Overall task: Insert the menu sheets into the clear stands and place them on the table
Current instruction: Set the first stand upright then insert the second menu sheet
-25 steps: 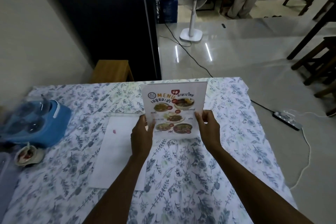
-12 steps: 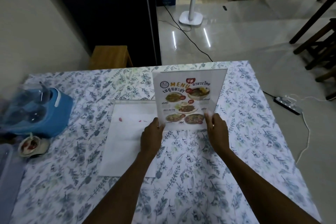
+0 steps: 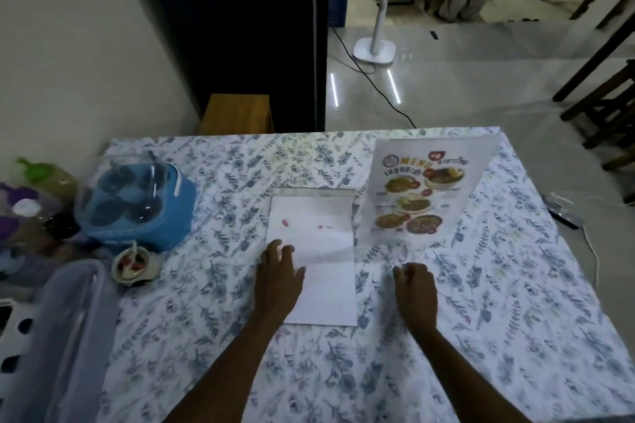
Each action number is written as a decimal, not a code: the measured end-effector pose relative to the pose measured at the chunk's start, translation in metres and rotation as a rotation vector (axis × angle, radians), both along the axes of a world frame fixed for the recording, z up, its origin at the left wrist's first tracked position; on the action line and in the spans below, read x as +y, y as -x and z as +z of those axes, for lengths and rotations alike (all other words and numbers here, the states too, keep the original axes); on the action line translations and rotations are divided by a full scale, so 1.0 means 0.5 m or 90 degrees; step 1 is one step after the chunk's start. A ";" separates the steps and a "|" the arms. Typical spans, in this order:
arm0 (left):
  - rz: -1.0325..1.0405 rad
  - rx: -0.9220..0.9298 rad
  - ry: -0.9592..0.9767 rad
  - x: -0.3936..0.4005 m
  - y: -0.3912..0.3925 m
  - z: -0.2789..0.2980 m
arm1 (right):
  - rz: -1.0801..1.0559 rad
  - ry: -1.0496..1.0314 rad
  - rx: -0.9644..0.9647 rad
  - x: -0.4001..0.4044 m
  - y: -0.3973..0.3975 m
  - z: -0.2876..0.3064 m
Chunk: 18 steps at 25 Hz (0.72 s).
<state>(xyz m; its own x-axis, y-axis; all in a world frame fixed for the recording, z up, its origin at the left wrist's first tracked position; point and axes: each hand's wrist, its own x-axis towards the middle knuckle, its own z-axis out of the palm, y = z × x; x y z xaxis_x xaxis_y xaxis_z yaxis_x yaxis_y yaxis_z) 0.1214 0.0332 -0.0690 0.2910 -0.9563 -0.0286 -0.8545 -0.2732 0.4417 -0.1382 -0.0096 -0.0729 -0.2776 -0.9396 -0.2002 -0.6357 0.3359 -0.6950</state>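
The menu (image 3: 417,194) is standing upright in its clear stand (image 3: 481,165) on the table (image 3: 220,319), just beyond the right hand (image 3: 415,288) and apart from it. That hand is hovering empty, fingers curled loosely inward. The left hand (image 3: 278,276) is lying palm down, fingers spread, on a white sheet (image 3: 321,251) that is lying flat left of the stand. Far left of that hand, a blue holder (image 3: 144,203) is sitting beside a small bowl (image 3: 132,264).
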 end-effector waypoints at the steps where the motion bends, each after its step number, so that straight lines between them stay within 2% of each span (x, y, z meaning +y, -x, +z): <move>1: 0.016 -0.021 -0.013 0.027 -0.036 -0.006 | 0.013 0.003 -0.007 0.015 -0.045 -0.003; 5: 0.069 0.096 -0.063 0.106 -0.134 -0.021 | 0.059 -0.018 0.014 0.078 -0.197 -0.017; 8: 0.050 0.103 -0.075 0.151 -0.123 -0.010 | 0.043 -0.046 0.040 0.114 -0.247 -0.013; 10: 0.055 0.139 -0.055 0.167 -0.117 -0.003 | 0.033 -0.069 0.004 0.124 -0.265 0.003; 12: 0.118 0.238 -0.075 0.159 -0.130 0.005 | 0.026 -0.082 -0.026 0.121 -0.269 0.010; 15: 0.181 0.331 -0.060 0.150 -0.168 0.010 | 0.069 -0.048 -0.055 0.121 -0.249 0.019; 18: 0.216 0.401 -0.009 0.151 -0.189 0.054 | 0.100 -0.067 -0.189 0.125 -0.224 0.048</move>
